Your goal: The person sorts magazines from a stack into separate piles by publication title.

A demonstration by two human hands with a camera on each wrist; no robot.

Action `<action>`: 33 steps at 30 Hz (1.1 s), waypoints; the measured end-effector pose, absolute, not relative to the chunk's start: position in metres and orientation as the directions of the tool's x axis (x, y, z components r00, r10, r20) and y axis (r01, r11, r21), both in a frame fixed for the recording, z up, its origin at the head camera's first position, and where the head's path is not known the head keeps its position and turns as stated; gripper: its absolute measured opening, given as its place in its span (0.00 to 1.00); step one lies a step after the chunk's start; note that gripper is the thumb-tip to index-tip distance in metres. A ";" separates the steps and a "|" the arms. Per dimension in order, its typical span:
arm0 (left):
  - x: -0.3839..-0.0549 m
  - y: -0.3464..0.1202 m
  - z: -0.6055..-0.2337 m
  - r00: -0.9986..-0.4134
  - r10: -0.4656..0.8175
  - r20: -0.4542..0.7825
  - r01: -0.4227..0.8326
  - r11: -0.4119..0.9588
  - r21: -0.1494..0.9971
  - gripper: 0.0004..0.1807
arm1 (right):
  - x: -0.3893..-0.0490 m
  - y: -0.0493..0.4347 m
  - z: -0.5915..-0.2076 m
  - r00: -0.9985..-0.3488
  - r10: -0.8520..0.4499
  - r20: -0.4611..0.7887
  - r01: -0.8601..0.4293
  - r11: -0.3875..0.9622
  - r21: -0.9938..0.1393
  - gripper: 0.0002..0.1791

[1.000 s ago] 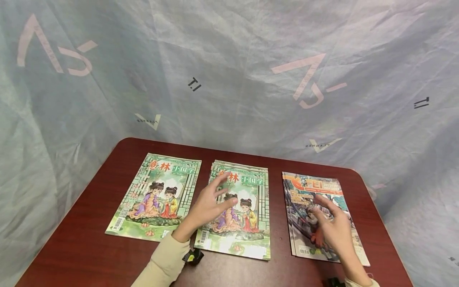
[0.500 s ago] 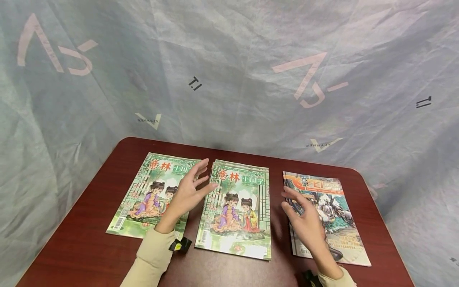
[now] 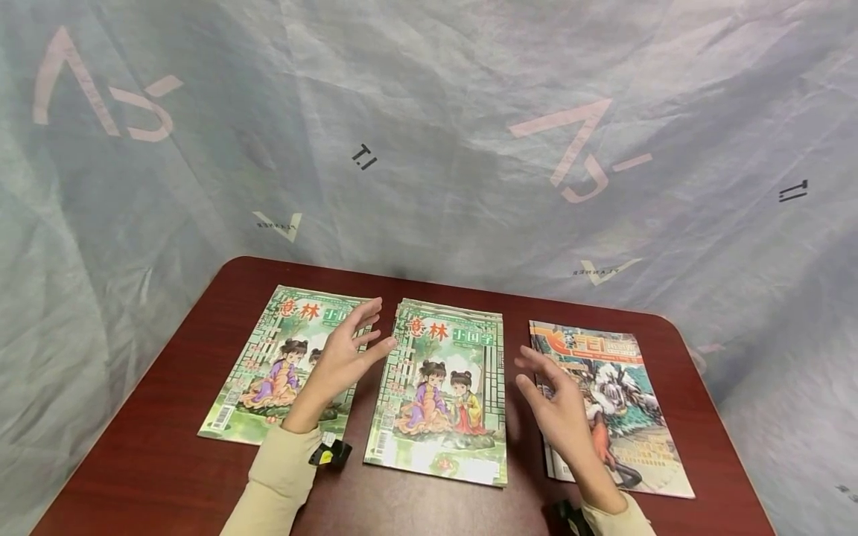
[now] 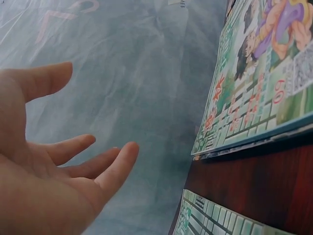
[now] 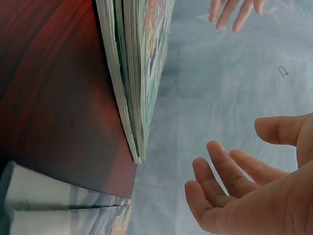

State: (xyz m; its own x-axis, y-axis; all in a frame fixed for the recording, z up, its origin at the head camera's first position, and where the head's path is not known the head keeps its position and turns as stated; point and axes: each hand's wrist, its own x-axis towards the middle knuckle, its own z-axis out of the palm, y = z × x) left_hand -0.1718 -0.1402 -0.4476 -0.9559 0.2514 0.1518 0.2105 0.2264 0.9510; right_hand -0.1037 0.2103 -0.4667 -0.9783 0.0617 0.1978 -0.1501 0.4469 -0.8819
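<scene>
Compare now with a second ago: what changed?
The left hand moved left, off the middle magazines, over the left magazine; the right hand also moved left, toward the left edge of the right magazines. Neither took hold of anything. The magazines stayed put.

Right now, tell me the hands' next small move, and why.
Probably best to lower the bare left hand and bare right hand inward to the sides of the middle green-covered, rectangular paper magazine stack: both hold nothing and flank it without touching it.
</scene>
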 end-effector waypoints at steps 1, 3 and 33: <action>-0.172 -0.140 -0.448 -0.959 0.248 0.136 0.197 0.239 0.951 0.42 | -0.104 0.210 -0.467 -0.980 0.058 0.192 -0.147 0.441 -0.885 0.27; -0.173 -0.140 -0.449 -0.966 0.242 0.088 0.155 0.275 0.949 0.41 | -0.106 0.210 -0.469 -0.981 0.049 0.187 -0.148 0.432 -0.890 0.27; -0.168 -0.123 -0.479 -0.971 0.211 -0.108 0.040 0.594 0.803 0.32 | -0.116 0.206 -0.500 -0.995 -0.002 -0.097 0.088 0.393 -0.915 0.34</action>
State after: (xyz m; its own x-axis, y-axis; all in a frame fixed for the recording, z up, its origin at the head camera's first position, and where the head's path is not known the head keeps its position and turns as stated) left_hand -0.1679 -0.1231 -0.4790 -0.9714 0.2115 -0.1075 0.0405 0.5943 0.8032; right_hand -0.1160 0.2061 -0.5000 -0.9953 -0.0023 -0.0971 0.0884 0.3932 -0.9152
